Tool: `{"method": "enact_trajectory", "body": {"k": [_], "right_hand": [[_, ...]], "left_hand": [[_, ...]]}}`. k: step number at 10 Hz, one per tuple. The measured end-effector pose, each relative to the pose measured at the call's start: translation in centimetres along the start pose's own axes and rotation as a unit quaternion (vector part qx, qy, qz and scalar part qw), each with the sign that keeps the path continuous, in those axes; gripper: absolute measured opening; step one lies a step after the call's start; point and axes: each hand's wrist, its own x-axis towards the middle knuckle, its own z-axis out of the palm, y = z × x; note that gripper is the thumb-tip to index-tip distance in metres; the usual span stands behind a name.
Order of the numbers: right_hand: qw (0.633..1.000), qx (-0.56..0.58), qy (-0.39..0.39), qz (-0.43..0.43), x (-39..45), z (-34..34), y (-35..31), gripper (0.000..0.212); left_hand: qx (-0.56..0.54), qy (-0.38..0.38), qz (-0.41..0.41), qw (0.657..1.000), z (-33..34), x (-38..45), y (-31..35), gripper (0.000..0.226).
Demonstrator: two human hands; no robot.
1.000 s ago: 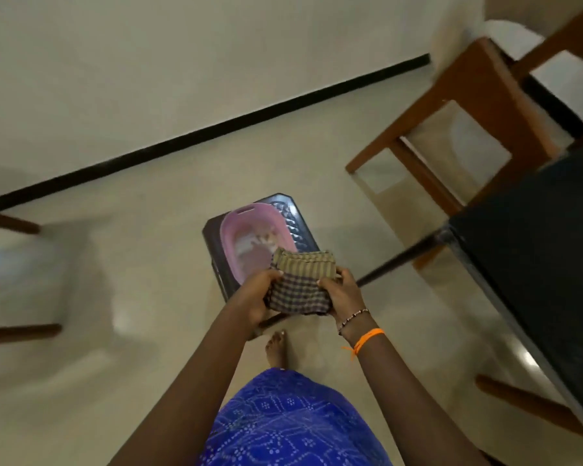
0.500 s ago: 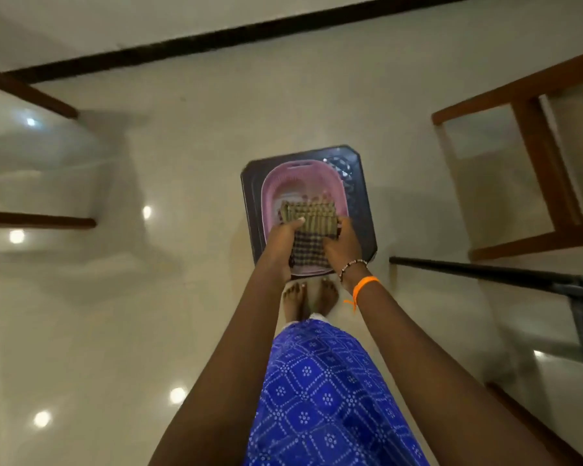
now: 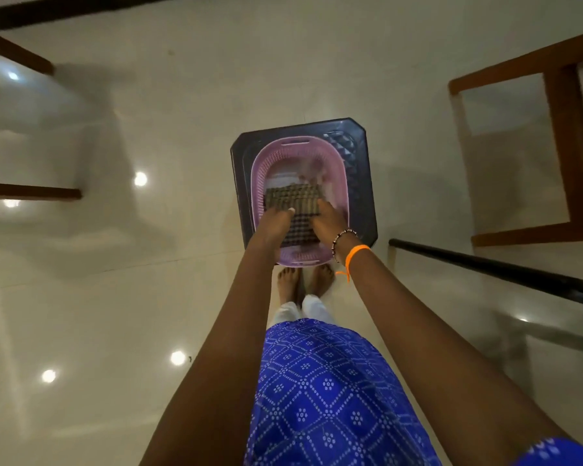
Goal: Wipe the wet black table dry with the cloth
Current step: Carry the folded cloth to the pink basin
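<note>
Head view looks down on pale floor (image 3: 122, 314) all round one dark stool (image 3: 364, 183). On it sits one pink basket (image 3: 340, 169). One folded checked cloth (image 3: 295, 205), long axis left-right, sits inside, gripped by both the left hand (image 3: 273, 223) and right hand (image 3: 327, 222).

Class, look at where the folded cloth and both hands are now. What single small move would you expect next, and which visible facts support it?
Probably letting go: the left hand and right hand hold the folded checked cloth low inside the pink basket on the dark stool, so releasing it there seems likeliest.
</note>
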Motion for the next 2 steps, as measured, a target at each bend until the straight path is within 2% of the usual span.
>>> {"method": "enact_trajectory", "body": {"k": [1, 2], "right_hand": [[1.0, 0.012, 0.012, -0.017, -0.8, -0.9, 0.5, 0.031], [0.996, 0.064, 0.059, -0.031, -2.7, -2.4, 0.4, 0.024]], "left_hand": [[0.052, -0.005, 0.076, 0.996, 1.1, -2.0, 1.0, 0.023], [0.113, -0.042, 0.138, 0.983, 2.8, -4.6, 1.9, 0.025]]}}
